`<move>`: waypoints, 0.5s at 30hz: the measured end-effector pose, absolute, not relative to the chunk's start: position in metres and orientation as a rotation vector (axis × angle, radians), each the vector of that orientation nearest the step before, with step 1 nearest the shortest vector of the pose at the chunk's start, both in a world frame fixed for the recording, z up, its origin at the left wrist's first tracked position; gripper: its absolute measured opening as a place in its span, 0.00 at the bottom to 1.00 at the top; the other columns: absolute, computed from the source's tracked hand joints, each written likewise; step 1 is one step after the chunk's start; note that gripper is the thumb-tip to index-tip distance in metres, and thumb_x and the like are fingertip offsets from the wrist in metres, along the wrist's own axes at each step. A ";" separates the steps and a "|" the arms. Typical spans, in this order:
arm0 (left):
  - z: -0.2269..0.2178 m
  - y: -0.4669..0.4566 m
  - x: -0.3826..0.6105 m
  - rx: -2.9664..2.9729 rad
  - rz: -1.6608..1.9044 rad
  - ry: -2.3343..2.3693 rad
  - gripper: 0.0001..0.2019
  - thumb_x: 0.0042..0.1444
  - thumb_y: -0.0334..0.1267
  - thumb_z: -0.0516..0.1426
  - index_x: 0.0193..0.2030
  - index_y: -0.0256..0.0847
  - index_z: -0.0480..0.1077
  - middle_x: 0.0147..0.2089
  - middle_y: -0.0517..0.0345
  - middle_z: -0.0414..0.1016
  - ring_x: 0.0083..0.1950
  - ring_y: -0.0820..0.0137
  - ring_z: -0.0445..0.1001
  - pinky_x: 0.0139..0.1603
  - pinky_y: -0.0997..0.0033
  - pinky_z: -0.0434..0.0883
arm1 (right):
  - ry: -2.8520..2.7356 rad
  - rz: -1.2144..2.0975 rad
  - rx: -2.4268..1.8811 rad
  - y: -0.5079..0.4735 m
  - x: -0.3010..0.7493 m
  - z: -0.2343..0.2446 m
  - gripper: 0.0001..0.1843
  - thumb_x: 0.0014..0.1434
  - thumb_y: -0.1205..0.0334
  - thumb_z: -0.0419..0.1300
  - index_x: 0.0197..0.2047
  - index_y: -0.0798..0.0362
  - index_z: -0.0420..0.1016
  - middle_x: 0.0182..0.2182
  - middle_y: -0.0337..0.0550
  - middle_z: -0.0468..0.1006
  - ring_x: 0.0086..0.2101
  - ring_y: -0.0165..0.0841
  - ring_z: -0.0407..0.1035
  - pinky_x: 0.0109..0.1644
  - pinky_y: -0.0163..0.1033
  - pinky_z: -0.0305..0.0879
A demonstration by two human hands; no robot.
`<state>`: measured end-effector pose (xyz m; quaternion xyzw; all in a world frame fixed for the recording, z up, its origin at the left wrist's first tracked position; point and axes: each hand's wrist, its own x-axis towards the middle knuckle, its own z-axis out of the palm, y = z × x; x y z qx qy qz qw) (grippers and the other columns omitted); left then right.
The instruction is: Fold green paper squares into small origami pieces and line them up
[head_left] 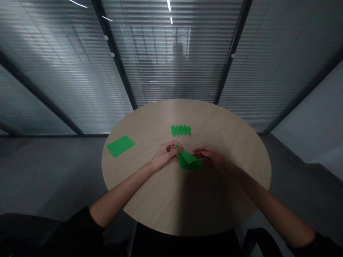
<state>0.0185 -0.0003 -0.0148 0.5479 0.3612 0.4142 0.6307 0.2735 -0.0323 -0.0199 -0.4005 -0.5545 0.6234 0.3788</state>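
Note:
A sheet of green paper (187,164), partly folded over on itself, is between my hands near the middle of the round table. My left hand (167,153) pinches its upper left corner between thumb and fingers. At the paper's right edge is my right hand (211,157), its fingers loosely stretched toward the sheet and slightly apart. Whether those fingertips touch the paper is hard to make out in the dim light. Just beyond my hands lies a short row of small folded green paper pieces (181,130), set side by side.
A flat green sheet (120,146) lies on the left part of the round wooden table (158,200). Behind the table stand glass panels with blinds (198,82). Dark chair parts (258,237) show at the near edge, and a shadow falls across the table front.

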 end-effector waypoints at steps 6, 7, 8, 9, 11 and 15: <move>-0.014 -0.006 0.021 1.311 0.863 0.765 0.11 0.54 0.39 0.68 0.40 0.36 0.75 0.28 0.61 0.74 0.27 0.76 0.70 0.29 0.77 0.67 | -1.667 1.551 -1.094 -0.028 0.252 -0.019 0.21 0.58 0.43 0.68 0.49 0.47 0.84 0.46 0.45 0.84 0.43 0.39 0.77 0.47 0.42 0.72; -0.014 -0.007 0.021 1.325 0.862 0.747 0.11 0.55 0.39 0.68 0.41 0.36 0.76 0.28 0.62 0.73 0.27 0.76 0.70 0.29 0.77 0.67 | -1.693 1.571 -1.088 -0.028 0.248 -0.019 0.21 0.57 0.44 0.70 0.49 0.47 0.85 0.46 0.46 0.84 0.43 0.39 0.76 0.47 0.42 0.72; -0.015 -0.007 0.021 1.337 0.869 0.724 0.13 0.55 0.40 0.68 0.43 0.36 0.76 0.29 0.62 0.73 0.27 0.76 0.70 0.29 0.77 0.67 | -1.674 1.592 -1.074 -0.029 0.244 -0.019 0.21 0.56 0.45 0.71 0.48 0.47 0.85 0.46 0.45 0.84 0.44 0.40 0.76 0.47 0.42 0.72; -0.015 -0.006 0.021 1.344 0.882 0.700 0.15 0.56 0.41 0.68 0.46 0.37 0.75 0.30 0.62 0.73 0.27 0.76 0.70 0.29 0.77 0.67 | -1.625 1.599 -1.055 -0.030 0.241 -0.019 0.20 0.54 0.46 0.72 0.47 0.47 0.84 0.45 0.45 0.84 0.44 0.39 0.76 0.48 0.41 0.71; -0.014 -0.006 0.022 1.342 0.923 0.672 0.21 0.57 0.44 0.69 0.53 0.38 0.73 0.34 0.62 0.72 0.28 0.76 0.71 0.28 0.77 0.69 | -1.541 1.627 -1.031 -0.032 0.236 -0.020 0.21 0.53 0.47 0.73 0.46 0.48 0.84 0.44 0.45 0.84 0.43 0.39 0.77 0.47 0.41 0.72; -0.011 -0.010 0.024 1.363 1.009 0.724 0.25 0.55 0.47 0.71 0.55 0.40 0.69 0.39 0.60 0.73 0.33 0.74 0.74 0.28 0.77 0.72 | -1.354 1.554 -1.056 -0.036 0.233 -0.021 0.21 0.52 0.47 0.74 0.44 0.50 0.81 0.42 0.45 0.84 0.39 0.36 0.77 0.43 0.39 0.72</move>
